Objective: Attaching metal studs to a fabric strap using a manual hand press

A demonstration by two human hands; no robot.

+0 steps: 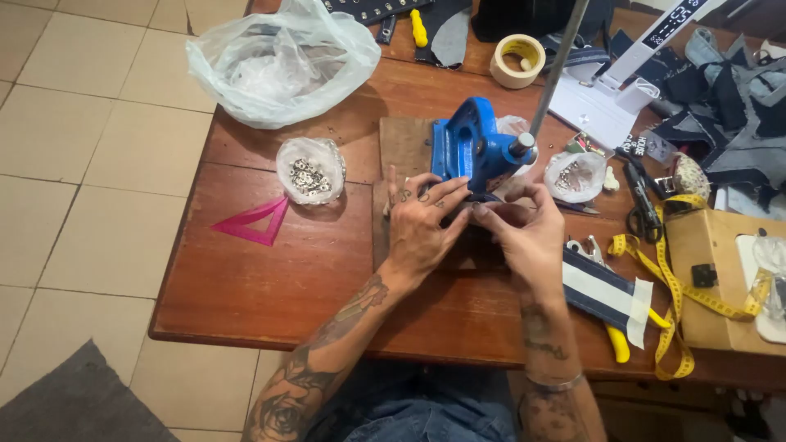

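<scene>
Both hands seat dark fabric under the blue cast-metal hand press (pixel 471 147).
Left hand (pixel 419 225) lies flat with its fingers spread, pinning the dark fabric piece (pixel 483 245); right hand (pixel 524 225) pinches its edge; best keep fingertips outside the die, fabric taut between them.

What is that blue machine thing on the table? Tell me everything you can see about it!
The blue press is a small hand tool that looks like painted metal, with a curved, arched body. A long grey lever rises from a round metal knob at its head. It stands upright on a wooden board near the middle of the brown table. The left hand and right hand rest at its base, pressing a dark piece beneath it. Small bags of metal bits lie on either side.
</scene>
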